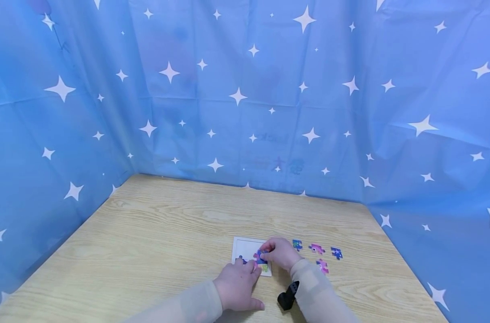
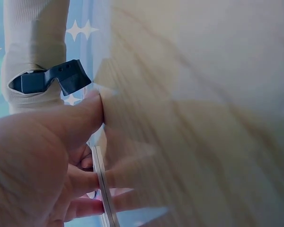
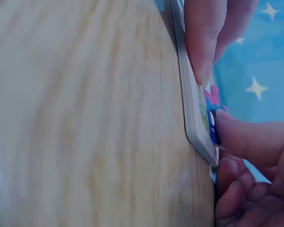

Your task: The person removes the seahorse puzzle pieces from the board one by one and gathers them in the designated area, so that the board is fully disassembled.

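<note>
A small white puzzle tray lies on the table, with some colourful pieces along its lower part. My left hand rests its fingertips on the tray's near side, fingers extended and thumb spread out to the right. Between the thumb and fingers of my right hand is a blue and pink jigsaw piece, held over the tray's right part. In the right wrist view the thumb presses on the blue piece just inside the tray's rim. Fingers partly hide the pieces in the tray.
To the right of the tray lie several loose jigsaw pieces, among them a pink one and a blue one. A black wrist camera sits on the right sleeve. Blue star-patterned curtains border the wooden table.
</note>
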A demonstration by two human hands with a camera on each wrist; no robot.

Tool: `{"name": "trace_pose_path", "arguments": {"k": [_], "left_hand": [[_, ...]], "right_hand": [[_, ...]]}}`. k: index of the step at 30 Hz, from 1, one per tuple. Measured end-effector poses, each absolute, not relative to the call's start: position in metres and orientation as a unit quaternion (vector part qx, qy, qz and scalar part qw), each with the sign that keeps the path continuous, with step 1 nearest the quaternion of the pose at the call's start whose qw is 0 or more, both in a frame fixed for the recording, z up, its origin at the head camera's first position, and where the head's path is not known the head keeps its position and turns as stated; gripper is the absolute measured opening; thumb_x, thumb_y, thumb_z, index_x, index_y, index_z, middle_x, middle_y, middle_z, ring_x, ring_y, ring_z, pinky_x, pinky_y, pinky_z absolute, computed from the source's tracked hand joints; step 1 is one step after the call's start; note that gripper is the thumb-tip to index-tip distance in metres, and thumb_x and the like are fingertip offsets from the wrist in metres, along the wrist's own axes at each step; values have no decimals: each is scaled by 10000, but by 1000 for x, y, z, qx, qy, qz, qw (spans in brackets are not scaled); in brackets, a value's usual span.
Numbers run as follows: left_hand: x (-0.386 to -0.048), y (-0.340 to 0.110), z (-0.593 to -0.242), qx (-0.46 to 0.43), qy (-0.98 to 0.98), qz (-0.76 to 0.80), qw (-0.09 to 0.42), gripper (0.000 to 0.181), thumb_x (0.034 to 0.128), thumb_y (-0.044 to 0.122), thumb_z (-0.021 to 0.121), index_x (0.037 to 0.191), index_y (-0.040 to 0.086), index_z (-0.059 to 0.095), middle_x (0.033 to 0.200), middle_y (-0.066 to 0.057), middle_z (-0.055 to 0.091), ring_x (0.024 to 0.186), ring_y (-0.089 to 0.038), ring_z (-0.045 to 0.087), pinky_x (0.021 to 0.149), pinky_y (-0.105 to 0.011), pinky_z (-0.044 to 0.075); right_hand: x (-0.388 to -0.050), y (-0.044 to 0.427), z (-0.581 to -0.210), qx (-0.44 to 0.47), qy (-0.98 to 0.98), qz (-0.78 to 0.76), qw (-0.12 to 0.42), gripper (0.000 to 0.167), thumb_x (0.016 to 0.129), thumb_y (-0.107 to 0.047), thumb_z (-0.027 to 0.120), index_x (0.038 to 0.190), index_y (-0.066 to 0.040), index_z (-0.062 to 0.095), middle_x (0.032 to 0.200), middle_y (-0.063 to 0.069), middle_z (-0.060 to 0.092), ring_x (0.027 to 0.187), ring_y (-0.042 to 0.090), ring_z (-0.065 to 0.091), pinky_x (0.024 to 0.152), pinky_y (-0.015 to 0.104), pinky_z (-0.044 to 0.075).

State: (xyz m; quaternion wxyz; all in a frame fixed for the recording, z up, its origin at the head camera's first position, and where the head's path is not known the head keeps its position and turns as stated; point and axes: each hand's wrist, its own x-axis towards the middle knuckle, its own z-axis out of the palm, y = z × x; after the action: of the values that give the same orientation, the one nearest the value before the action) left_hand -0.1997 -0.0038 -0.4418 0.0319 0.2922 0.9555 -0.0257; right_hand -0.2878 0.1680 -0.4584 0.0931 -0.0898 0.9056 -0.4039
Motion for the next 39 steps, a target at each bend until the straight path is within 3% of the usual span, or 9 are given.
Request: {"name": "trace_pose_path", "arguments": {"k": [5,21,32,39], "left_hand": [[-200,-3,-443,287,957,-31,37,870,773,792,499,1431,224,482,1436,-7,473,1206,-253,488,811,-340,494],[-200,-5,-444,287,957,-37,30,875,769,802,488,1431,230,481,1425,9,486,1187,-246,503,791,-366,492],[-199,-5,-444,291,956,-36,20,867,768,799,494,1425,233,490,1415,6,496,1172,-240,508,795,-366,485],[-198,-5,-444,288,957,-28,20,869,763,796,507,1425,233,489,1404,11,498,1153,-231,512,802,-370,481]], "right_hand": [[-288,169,-458,-83,902,-413,92,66,842,-106,734,908,-112,732,844,9,593,795,182,503,702,323,391],[-289,173,-457,-90,896,-422,108,83,863,-119,710,943,-127,735,840,35,574,788,198,497,674,315,386],[-291,177,-454,-89,891,-427,126,89,874,-163,704,959,-152,726,913,39,593,864,217,515,747,384,390],[-292,189,-444,-83,872,-467,122,137,855,-126,711,988,-98,721,944,61,615,895,223,541,819,444,406]]}}
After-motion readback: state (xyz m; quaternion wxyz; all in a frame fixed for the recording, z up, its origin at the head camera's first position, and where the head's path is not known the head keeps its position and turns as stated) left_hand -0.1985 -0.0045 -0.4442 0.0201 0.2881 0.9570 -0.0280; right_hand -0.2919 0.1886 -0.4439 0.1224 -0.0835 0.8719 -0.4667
